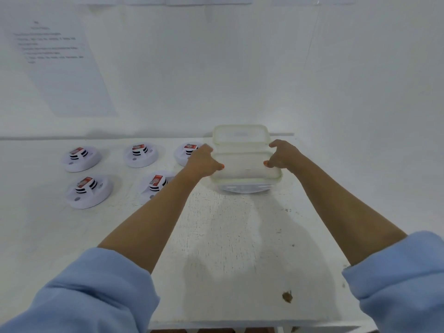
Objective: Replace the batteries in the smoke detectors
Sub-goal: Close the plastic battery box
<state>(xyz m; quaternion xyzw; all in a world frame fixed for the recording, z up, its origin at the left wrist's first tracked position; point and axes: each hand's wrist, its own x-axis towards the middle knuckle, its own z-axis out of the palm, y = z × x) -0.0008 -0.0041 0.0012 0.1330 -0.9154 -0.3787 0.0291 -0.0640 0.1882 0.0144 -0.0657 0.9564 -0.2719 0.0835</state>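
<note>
I have my left hand (204, 162) and right hand (282, 153) apart, each gripping one side of the cloudy plastic box (242, 168) on the counter (240, 236). 5 smoke detectors (81, 158) sit left of my left hand, each with a red battery (77, 150) on top.

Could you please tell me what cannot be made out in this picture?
Head view, printed sheet: text too blurred to read.
Head view, container: contents clouded by its translucent walls.
Head view, rightmost smoke detector: partly hidden behind the left hand.
Head view, battery labels: too small to read.
</note>
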